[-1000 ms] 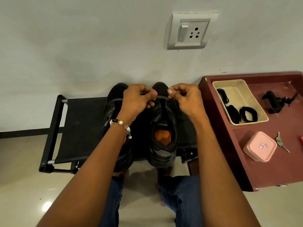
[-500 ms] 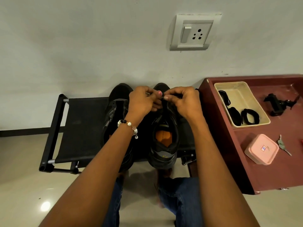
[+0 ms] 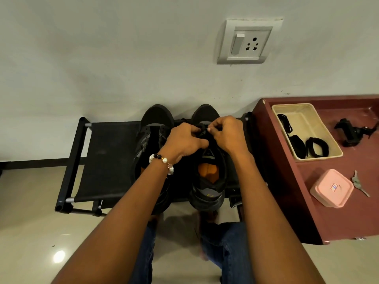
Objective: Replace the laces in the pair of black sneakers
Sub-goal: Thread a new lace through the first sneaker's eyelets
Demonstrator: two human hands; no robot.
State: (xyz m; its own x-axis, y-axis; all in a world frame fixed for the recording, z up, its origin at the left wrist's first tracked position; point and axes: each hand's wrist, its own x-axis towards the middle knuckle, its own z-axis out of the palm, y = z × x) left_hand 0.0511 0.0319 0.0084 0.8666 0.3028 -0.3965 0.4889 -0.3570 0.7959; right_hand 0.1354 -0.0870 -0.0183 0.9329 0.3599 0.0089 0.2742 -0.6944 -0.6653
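Black folding stool (image 3: 108,160) against the wall. Left sneaker (image 3: 150,138) on it, untouched. My left hand (image 3: 183,141), fingers curled, pinches the lace (image 3: 202,129) over the right sneaker (image 3: 209,181); my right hand (image 3: 227,134) pinches the same lace from the other side. Beige tray (image 3: 307,117) with black laces sits on the maroon table (image 3: 287,191).

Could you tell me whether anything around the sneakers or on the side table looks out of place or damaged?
Nothing stands out. Both black sneakers sit upright, side by side on the black fabric rack. The left hand and right hand work at the right sneaker's eyelets. The beige tray, pink box and key lie undisturbed on the maroon table.
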